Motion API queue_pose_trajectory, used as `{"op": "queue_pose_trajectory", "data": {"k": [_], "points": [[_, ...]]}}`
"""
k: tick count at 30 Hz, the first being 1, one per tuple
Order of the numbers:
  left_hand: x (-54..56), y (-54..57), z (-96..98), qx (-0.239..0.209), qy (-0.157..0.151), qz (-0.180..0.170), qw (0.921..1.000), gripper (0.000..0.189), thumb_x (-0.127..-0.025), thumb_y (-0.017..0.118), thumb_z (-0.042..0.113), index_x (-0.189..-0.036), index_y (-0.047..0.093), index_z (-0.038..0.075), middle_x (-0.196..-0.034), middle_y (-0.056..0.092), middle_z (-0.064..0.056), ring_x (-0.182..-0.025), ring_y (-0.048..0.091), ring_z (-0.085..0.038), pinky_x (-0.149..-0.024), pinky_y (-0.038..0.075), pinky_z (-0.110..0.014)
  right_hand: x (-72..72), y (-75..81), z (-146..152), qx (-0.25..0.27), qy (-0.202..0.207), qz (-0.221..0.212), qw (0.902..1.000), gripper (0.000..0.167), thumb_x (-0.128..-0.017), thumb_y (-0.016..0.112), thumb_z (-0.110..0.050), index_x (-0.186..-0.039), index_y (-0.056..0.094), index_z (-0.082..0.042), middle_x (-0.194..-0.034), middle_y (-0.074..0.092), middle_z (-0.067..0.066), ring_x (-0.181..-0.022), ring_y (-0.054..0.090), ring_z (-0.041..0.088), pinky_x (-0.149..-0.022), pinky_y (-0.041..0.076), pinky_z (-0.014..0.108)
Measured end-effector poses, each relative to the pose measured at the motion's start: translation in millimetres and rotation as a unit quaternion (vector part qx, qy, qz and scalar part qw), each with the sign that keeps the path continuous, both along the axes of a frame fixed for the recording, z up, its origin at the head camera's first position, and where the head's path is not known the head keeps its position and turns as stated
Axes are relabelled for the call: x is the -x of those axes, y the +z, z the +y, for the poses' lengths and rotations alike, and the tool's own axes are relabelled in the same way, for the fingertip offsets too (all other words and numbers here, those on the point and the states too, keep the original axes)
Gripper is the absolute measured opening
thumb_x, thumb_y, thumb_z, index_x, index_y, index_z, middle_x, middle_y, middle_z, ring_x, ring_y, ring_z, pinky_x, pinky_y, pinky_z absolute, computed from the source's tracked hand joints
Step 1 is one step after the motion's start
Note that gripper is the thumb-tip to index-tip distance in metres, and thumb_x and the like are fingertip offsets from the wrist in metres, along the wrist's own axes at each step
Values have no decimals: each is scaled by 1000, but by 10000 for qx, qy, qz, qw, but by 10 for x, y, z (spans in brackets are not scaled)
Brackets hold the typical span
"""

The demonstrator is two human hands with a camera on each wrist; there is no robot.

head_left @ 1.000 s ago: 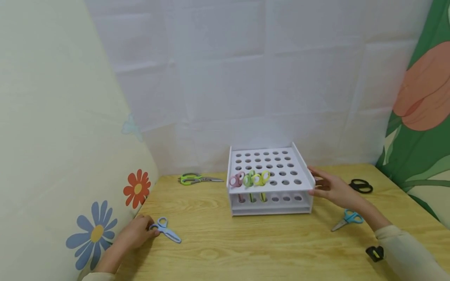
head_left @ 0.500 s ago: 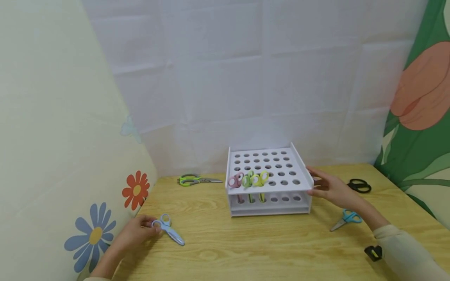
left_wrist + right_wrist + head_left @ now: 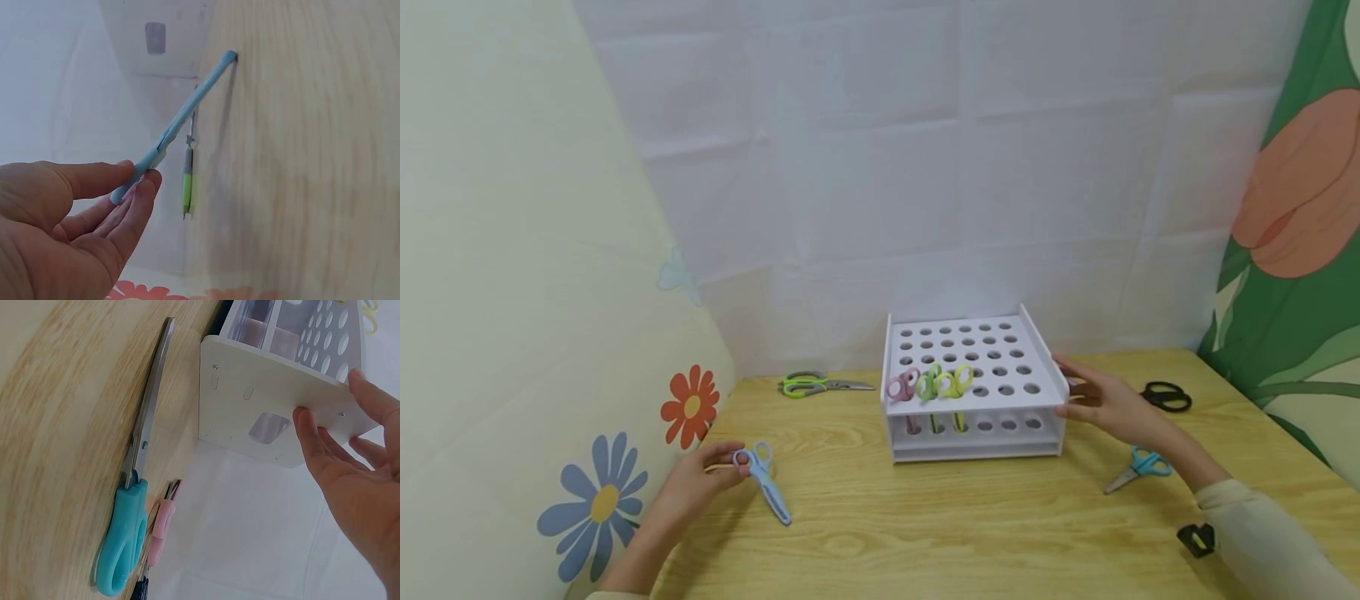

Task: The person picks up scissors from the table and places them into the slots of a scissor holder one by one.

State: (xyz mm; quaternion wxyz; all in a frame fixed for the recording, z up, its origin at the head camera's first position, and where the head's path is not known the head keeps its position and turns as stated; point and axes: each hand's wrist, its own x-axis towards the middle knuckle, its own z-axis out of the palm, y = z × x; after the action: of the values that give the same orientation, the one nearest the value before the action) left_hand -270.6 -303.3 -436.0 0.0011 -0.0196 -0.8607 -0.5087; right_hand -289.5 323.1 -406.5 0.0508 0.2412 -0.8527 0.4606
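Observation:
In the head view my left hand (image 3: 700,479) holds light blue scissors (image 3: 767,492) by a handle loop, at the table's left. They tilt downward, pinched between thumb and fingers in the left wrist view; the tip (image 3: 231,56) is close to the tabletop, and I cannot tell whether it touches. My right hand (image 3: 1112,406) rests against the right side panel of a white rack (image 3: 977,408) with rows of round holes, its fingers extended and the thumb by the front edge. Pink scissors (image 3: 903,384), green scissors (image 3: 929,382) and yellow scissors (image 3: 955,382) stand in the rack's front row.
Green-and-grey scissors (image 3: 823,384) lie at the back left of the wooden table (image 3: 880,525). Teal scissors (image 3: 1141,468), black scissors (image 3: 1168,397) and a small black object (image 3: 1197,540) are on the right. Pink-handled scissors (image 3: 162,519) appear in the right wrist view.
My left hand has lifted the handle end of the light blue scissors and moved slightly right, so they now tilt tip downward. The right hand stays at the rack.

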Motion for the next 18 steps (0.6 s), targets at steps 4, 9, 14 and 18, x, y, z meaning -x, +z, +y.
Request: {"op": "queue_pose_trajectory", "data": {"k": [4,9,14,18], "points": [[5,71,90,-102,19,103,9999,54,-94,76,13,-139,54,-8,-117,65,-17,-108,66,-30,-86,56,-32,6,-1,2,-14,-2,-8,10000,79,-96,73,-19,-161,29,-8,-152,40,27,-123,56,43,-90,54,34],[28,138,162,-260,-158,287,9991,48,-96,72,6,-138,54,-10,-117,65,-20,-107,68,-30,-87,56,-33,26,0,7,-43,-44,-60,10000,80,-97,73,-20,-161,27,-8,-152,40,28,-125,55,44,-91,54,35],[46,200,235,-368,-269,371,9983,46,-97,69,3,-139,54,-9,-118,64,-21,-109,67,-33,-89,55,-35,41,-26,15,-55,-38,-34,10000,80,-96,74,-20,-161,28,-8,-153,39,26,-124,55,44,-91,53,35],[64,296,307,31,-265,629,9977,44,-97,70,5,-137,57,-7,-116,66,-19,-110,67,-36,-89,55,-40,39,-32,18,-26,-1,-27,10000,80,-96,74,-20,-161,29,-8,-153,39,26,-124,56,44,-90,54,33]]}}
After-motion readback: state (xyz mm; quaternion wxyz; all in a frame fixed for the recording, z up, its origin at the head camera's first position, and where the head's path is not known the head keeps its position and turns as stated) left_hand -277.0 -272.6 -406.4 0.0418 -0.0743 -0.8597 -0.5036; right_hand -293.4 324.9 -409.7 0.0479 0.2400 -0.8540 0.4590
